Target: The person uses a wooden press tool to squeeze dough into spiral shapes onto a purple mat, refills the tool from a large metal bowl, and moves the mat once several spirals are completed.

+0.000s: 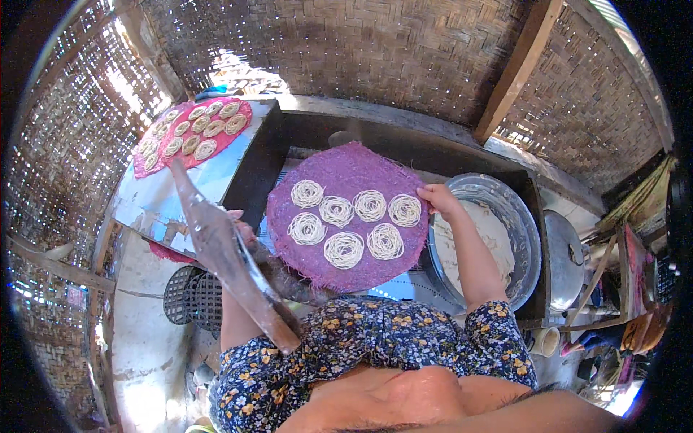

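Note:
A round purple mat (346, 162) with a frayed edge is in front of me. Several pale nests of thin strands (343, 250) lie on it in rows. My right hand (437, 200) pinches the mat's right edge, thumb on top. To the left, my left hand (244, 229) is partly hidden behind a long, worn wooden lever-like piece (220, 242) that slants across my left forearm. Whether its fingers grip anything does not show. Beside my right forearm, a large metal basin (530, 238) contains pale dough or batter (484, 242).
At the left, a pale-blue-topped table (155, 206) bears a pink cloth (242, 108) with several more nests. A dark wooden trough (253, 169) surrounds the mat and basin. A lidded metal pot (563, 252) is at the right, and a black plastic basket (184, 296) at the lower left.

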Demonstrator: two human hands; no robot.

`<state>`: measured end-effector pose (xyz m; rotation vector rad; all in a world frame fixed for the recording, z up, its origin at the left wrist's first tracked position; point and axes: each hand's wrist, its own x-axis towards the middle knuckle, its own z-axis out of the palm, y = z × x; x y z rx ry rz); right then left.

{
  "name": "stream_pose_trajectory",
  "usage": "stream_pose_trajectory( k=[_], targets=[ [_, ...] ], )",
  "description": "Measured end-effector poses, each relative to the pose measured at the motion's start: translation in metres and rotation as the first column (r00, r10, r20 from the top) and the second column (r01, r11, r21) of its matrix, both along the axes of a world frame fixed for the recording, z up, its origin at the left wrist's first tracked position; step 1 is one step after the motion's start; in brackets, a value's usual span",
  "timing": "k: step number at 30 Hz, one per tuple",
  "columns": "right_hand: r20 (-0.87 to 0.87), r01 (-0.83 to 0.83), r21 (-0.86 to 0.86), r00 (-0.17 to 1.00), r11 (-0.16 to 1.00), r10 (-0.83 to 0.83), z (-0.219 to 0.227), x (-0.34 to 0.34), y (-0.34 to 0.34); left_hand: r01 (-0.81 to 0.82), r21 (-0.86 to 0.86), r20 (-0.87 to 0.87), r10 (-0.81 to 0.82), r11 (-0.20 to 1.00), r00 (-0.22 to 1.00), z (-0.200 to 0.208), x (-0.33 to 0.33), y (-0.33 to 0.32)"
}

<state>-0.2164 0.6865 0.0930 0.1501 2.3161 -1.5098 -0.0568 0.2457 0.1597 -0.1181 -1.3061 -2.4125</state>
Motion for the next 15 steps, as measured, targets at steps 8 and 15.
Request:
stream_pose_trajectory(
  k=[8,15],
  targets=[
    [0.156,0.233,-0.301,0.969,0.925,-0.193,-0.001,0.087,-0.003,0.057,-0.106,-0.282,-0.085,0.993,0.956,0.004,0.013,0.002],
    [0.367,0.176,-0.587,0.928,0.791,0.066,-0.005,0.188,-0.064,0.166,-0.046,-0.259,-0.172,0.985,0.950,0.003,0.006,0.017]
  ],
)
